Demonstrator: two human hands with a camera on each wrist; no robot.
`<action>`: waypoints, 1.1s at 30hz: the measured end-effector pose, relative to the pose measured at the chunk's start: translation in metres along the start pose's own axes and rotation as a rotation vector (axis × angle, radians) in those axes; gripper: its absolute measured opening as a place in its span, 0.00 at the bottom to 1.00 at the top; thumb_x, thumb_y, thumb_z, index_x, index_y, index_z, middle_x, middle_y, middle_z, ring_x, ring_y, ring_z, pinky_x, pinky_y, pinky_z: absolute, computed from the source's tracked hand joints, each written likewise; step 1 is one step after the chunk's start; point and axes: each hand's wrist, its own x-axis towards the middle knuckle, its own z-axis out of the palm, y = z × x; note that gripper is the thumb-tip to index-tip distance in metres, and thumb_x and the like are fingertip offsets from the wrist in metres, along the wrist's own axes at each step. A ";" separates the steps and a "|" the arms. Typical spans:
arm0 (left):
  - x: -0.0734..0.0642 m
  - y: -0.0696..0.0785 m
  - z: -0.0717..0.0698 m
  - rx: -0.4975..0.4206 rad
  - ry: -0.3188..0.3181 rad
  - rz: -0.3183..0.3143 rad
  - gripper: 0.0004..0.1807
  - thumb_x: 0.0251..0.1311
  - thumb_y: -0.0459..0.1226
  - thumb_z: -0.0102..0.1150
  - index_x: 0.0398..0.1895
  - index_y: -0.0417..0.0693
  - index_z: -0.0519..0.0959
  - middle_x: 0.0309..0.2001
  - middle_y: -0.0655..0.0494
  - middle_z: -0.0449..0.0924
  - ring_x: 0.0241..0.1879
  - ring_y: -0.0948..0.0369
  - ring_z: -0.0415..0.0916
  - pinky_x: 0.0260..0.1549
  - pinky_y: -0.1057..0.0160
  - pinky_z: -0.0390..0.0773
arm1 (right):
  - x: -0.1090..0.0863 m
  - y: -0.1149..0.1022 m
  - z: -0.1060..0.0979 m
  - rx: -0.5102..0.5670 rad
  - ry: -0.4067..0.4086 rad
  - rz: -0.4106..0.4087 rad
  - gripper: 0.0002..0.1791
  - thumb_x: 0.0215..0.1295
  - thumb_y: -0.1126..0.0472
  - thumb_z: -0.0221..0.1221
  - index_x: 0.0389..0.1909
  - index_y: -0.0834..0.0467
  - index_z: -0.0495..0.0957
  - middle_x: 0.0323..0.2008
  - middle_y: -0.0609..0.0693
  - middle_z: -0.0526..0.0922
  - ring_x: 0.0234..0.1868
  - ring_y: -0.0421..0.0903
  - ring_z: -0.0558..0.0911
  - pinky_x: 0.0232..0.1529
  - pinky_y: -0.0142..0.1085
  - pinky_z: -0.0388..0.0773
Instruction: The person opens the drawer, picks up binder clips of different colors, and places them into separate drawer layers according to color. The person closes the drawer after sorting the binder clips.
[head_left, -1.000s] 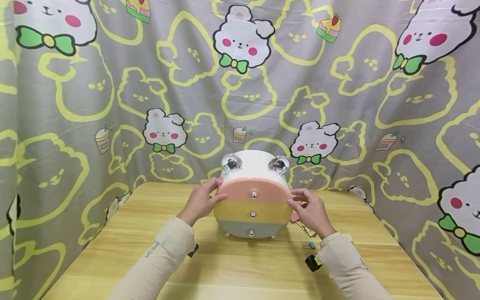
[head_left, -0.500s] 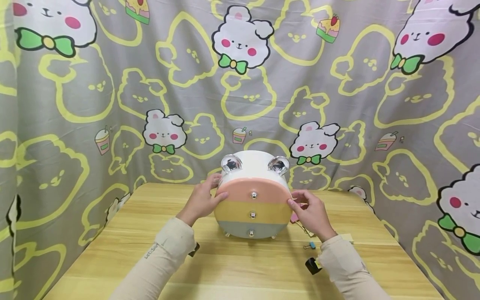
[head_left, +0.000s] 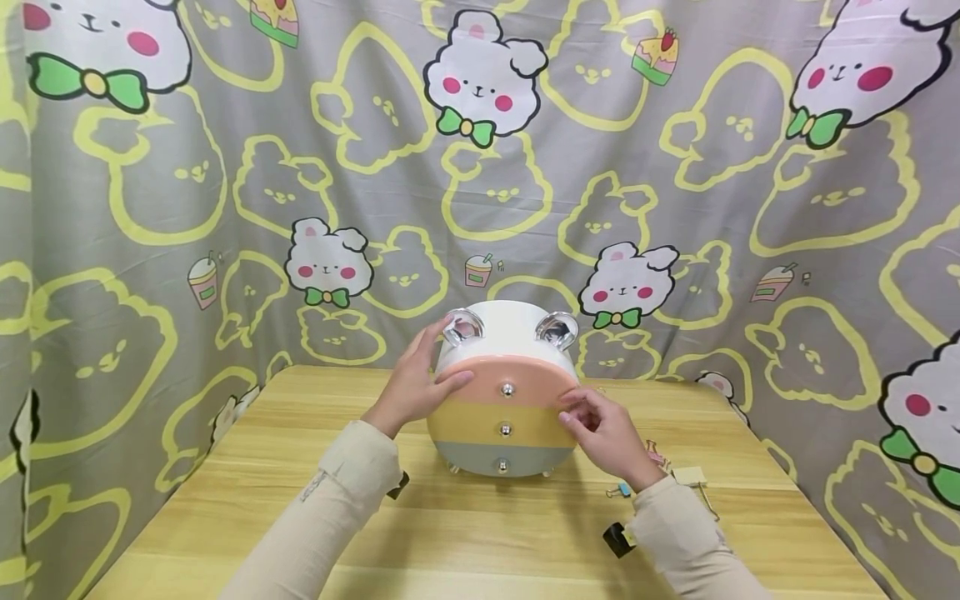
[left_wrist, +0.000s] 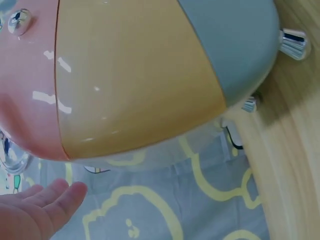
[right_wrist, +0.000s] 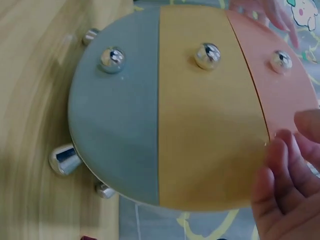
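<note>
A rounded storage box [head_left: 504, 367] with pink, yellow and grey-blue drawer fronts stands on the table, with silver knobs, ear-like rings and feet. My left hand [head_left: 412, 379] is at its upper left, fingers extended up by the left ring [head_left: 464, 327] and thumb over the pink front [head_left: 525, 377]. In the left wrist view, the fingers [left_wrist: 62, 197] lie beside the box's edge. My right hand [head_left: 607, 433] is at the right edge, fingers loosely bent before the pink and yellow fronts. The right wrist view shows nothing between thumb and fingers [right_wrist: 282, 160].
On the table [head_left: 480, 542] to the right lie a blue binder clip [head_left: 624, 490], a small pink item [head_left: 654, 452] and a pale yellow note pad [head_left: 690, 476] with a thin gold-coloured item [head_left: 708, 502]. A patterned curtain [head_left: 510, 192] hangs close behind.
My left hand has moved up and right, its thumb further over the pink front. The right hand has come left and slightly down across the box's edge, uncovering items on the right. The box stays put.
</note>
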 end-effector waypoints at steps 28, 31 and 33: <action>0.019 0.009 0.012 0.090 -0.160 0.028 0.31 0.63 0.49 0.61 0.67 0.49 0.70 0.62 0.40 0.72 0.62 0.44 0.67 0.60 0.46 0.64 | 0.001 0.006 0.056 0.099 -0.400 -0.046 0.26 0.65 0.69 0.60 0.64 0.60 0.70 0.50 0.57 0.81 0.48 0.53 0.81 0.44 0.37 0.79; 0.020 0.008 0.011 0.086 -0.175 0.002 0.31 0.63 0.49 0.61 0.67 0.49 0.70 0.63 0.41 0.71 0.63 0.45 0.66 0.61 0.47 0.64 | 0.001 0.000 0.056 0.104 -0.405 -0.040 0.27 0.65 0.70 0.59 0.65 0.62 0.68 0.51 0.59 0.80 0.49 0.55 0.81 0.45 0.38 0.79; 0.020 0.009 0.010 0.086 -0.181 0.001 0.31 0.63 0.48 0.61 0.67 0.48 0.70 0.63 0.42 0.71 0.63 0.45 0.66 0.61 0.46 0.64 | 0.001 -0.001 0.057 0.099 -0.408 -0.043 0.28 0.65 0.71 0.59 0.66 0.62 0.68 0.52 0.59 0.80 0.50 0.55 0.81 0.45 0.38 0.79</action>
